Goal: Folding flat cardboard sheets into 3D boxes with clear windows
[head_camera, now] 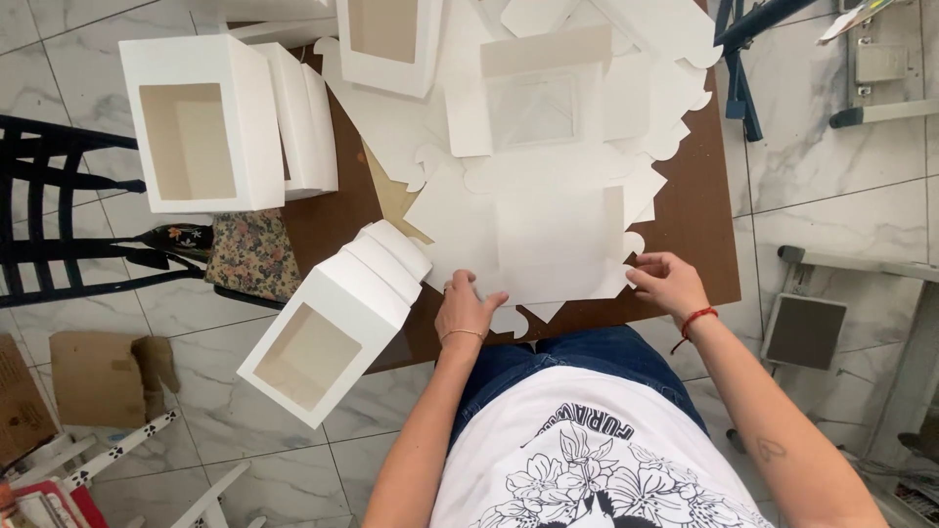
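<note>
**A:** What do the hands have hold of?

**B:** Both rest on a flat white box blank [533, 244], an unfolded cardboard cutout lying on a brown tabletop [699, 210]. The left hand [465, 311] presses down on the near left edge, fingers spread flat, so its grip is apart and clamps nothing. The right hand [667, 282] sits at the near right edge, fingertips closed on a small flap of the blank.

**A:** What lies around them?

**B:** Just left of the left hand, a finished white window box [328, 328] hangs partly over the tabletop edge, tilted, its window facing up. Beyond both hands, more flat blanks [548, 98] overlap in a loose pile. Farther left of the left hand, another folded window box [201, 122] stands upright beside a slim stack of folded ones [308, 117].

**A:** What could go wrong here?

**B:** As I judge it, three things. The tilted box beside the left hand looks poorly supported; a nudge from that wrist or forearm could tip it to the tiled floor [831, 166]. The blank under the hands overlaps the sheets beyond it, so pulling or folding it could drag neighbours askew, or lift two sheets at once. And the thin flap under the right fingertips could crease off its score line if bent while the left hand lets the sheet slide.
</note>
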